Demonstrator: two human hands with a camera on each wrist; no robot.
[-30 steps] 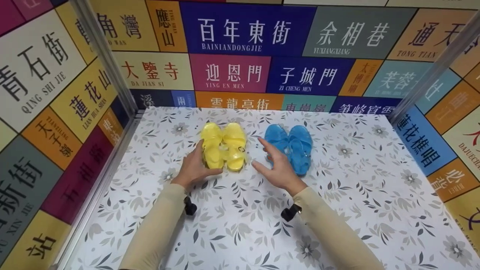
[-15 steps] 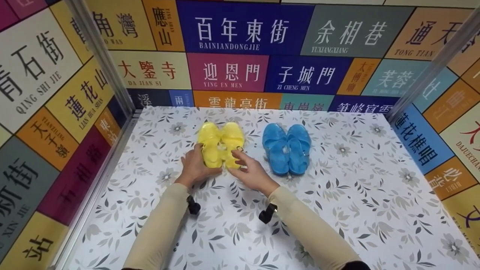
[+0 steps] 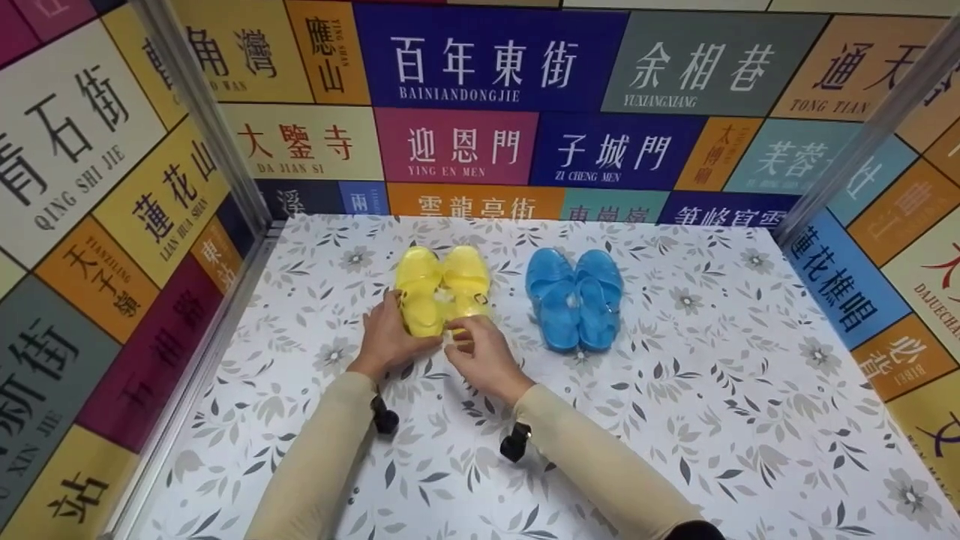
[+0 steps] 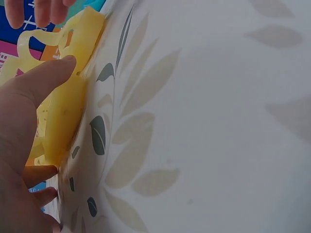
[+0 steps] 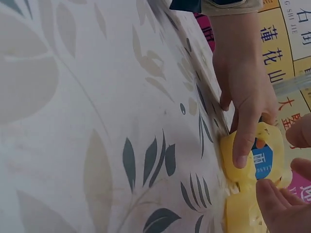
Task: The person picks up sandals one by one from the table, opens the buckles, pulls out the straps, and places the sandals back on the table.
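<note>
- My left hand [image 3: 387, 337] grips the left yellow sandal [image 3: 420, 294] on the white flowered table [image 3: 750, 352].
- My right hand [image 3: 486, 354] is close, fingers apart.
- Blue sandals [image 3: 556, 304] to the right; lettered walls [image 3: 570, 165] around.

The table [image 3: 675, 450] is viewed from above, forward and down, in the head view; the yellow sandals [image 4: 65, 114] are shared, close up, by both wrist views (tipped sideways).

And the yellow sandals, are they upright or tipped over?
Upright: the yellow sandals sit soles down on the table, and their straps face up in the head view.
</note>
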